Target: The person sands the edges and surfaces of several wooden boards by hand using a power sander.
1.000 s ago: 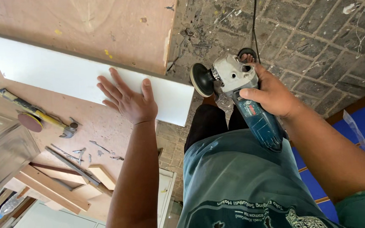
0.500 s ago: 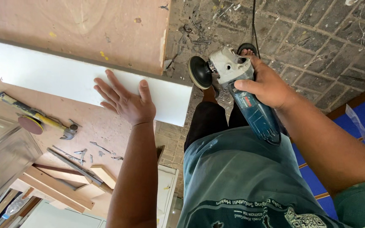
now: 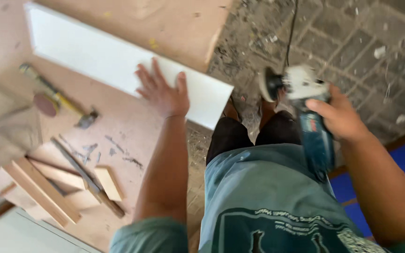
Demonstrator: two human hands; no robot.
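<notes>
Head view: the frame is motion-blurred, so fine detail cannot be read. The left hand lies flat, palm down, fingers spread, on the near end of a long white board; it presses on the board and grips nothing. The white board rests on a pale plywood surface and runs diagonally from the upper left toward the centre, with its near corner projecting past the edge of the surface, just above the person's dark trousers. The right hand is closed around the blue body of an angle grinder, fingers wrapped over the housing. The grinder has a grey gear head and a dark round backing pad that faces left toward the end of the white board; the pad and the board are near each other but apart. A black power cord runs up from the grinder across the paved brick floor. On the surface, left of the left hand, lie a hammer with a yellow handle and a dark red sanding disc just beside it. Nearer the lower left lie several wooden offcuts, a long narrow tool, and scattered small metal pieces. The person wears a teal shirt with a printed design.
</notes>
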